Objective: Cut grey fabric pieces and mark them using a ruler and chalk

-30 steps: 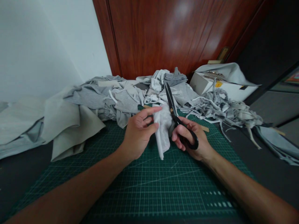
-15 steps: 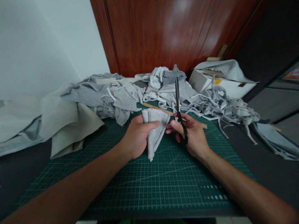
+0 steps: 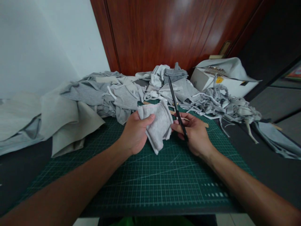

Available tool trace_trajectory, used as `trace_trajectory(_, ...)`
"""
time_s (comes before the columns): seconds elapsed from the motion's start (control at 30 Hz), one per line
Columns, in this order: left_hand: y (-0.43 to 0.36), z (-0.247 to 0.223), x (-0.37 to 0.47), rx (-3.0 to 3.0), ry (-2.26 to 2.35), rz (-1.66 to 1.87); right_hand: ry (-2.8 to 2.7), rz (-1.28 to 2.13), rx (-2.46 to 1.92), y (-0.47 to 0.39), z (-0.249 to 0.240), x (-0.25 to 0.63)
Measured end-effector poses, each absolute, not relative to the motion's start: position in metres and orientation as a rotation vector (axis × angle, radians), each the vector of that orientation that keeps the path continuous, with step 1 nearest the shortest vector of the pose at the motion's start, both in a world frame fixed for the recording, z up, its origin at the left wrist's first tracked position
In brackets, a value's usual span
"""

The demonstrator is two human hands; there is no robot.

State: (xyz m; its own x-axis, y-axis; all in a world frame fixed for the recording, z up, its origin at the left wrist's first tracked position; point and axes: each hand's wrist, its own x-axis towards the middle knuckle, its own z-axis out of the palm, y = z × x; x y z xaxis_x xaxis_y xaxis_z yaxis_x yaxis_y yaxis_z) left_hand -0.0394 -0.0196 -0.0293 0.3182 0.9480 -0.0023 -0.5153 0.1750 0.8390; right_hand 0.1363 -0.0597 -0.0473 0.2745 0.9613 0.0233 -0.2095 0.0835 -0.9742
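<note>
A light grey piece of fabric (image 3: 158, 124) hangs above the cutting mat, pinched at its left side by the thumb and fingers of my left hand (image 3: 136, 131). My right hand (image 3: 194, 131) is closed around the handles of black scissors (image 3: 175, 99), whose closed blades point up and away from me. The right fingertips are at the fabric's right edge and seem to touch it. Beneath both hands lies a green gridded cutting mat (image 3: 164, 185). Behind the fabric, a wooden ruler (image 3: 205, 125) is partly hidden.
Grey fabric scraps (image 3: 103, 91) are heaped at the back left, with a beige sheet (image 3: 75, 128) in front. Tangled fabric strips (image 3: 228, 105) lie at the right, before a white box (image 3: 225, 84). A wooden door (image 3: 160, 34) stands behind.
The fabric has been spread wider and lifted slightly, its right edge now by my right fingertips. The scissors have tilted to the left in my right hand.
</note>
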Motion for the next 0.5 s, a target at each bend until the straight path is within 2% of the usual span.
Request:
trace_trajectory(0.27, -0.029, -0.028, -0.043, 0.950, 0.628, 0.689, -0.857, 1.222, -0.998, -0.064, -0.041, 0.139)
trace_trajectory(0.5, -0.030, -0.033, -0.038, 0.979, 0.639, 0.876, -0.867, 1.235, -0.985, -0.065, -0.044, 0.137)
